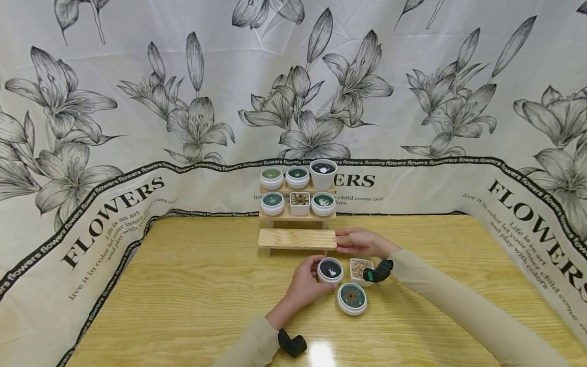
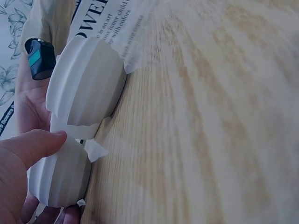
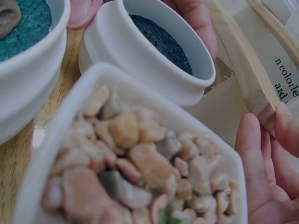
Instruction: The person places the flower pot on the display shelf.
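My left hand (image 1: 304, 286) grips a round white pot (image 1: 330, 278) with dark filling and a small white figure on it, thumb and fingers around its sides. My right hand (image 1: 363, 241) pinches the right end of the lowest board (image 1: 298, 238) of a stepped wooden stand. Below the right wrist is a square white pot of pebbles (image 3: 154, 163), partly hidden by the wristband in the head view. Nearest the front, a round white pot with teal filling and a brown shape (image 1: 352, 299) sits on the table.
On the stand's middle board are two round green-filled pots (image 1: 272, 203) and a square pebble pot (image 1: 300, 202). The top board bears two round pots (image 1: 298, 177) and a taller dark-filled pot (image 1: 323, 176). A flower-printed cloth (image 1: 206, 193) surrounds the wooden table (image 1: 192, 285).
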{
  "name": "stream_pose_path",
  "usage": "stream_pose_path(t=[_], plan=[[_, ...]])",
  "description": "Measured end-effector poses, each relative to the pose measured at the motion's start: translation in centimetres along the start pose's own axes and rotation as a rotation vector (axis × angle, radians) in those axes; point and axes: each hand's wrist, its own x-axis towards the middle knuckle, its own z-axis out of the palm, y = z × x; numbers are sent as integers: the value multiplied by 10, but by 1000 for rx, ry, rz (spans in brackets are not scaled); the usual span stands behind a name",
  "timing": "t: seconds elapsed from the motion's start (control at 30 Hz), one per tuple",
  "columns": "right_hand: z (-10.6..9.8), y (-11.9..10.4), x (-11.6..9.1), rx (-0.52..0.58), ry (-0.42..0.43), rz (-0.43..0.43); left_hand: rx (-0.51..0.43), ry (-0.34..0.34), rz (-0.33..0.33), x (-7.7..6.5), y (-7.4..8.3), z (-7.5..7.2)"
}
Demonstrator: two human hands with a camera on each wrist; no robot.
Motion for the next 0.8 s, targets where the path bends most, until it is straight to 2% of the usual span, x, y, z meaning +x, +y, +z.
stream_pose_path(t=[0.47,0.8], plan=[[1,1,3,35,-6,-3,-7,83,-16,-6,-2,-1],[-2,1,-1,32,-10,12,-49,99,-19,-7,2,-10]])
